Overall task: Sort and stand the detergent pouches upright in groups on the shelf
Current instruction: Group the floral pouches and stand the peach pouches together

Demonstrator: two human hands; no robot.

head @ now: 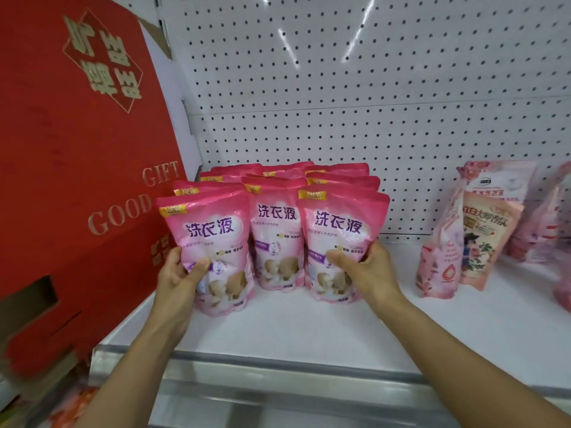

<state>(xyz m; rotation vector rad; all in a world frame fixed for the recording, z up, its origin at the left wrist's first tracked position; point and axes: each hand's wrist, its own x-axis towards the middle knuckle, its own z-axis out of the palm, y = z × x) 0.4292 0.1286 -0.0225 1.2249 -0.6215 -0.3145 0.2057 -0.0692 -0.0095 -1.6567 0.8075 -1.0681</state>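
Note:
Several bright pink detergent pouches stand upright in three rows on the white shelf (278, 329). My left hand (177, 276) grips the lower part of the front left pouch (213, 242), thumb across its face. My right hand (366, 270) grips the lower right side of the front right pouch (338, 239). Between them stands the front middle pouch (276, 239), untouched. More of the same pouches (340, 176) stand behind. Further right stands a second group of paler pink pouches (482, 239) with a different print, some leaning.
A large red gift box (77, 180) with gold lettering leans at the left, close to the left pouch. White pegboard (340, 88) backs the shelf. The shelf's metal front rail (278, 362) runs below my forearms. Another pink pouch (562, 291) shows at the right edge.

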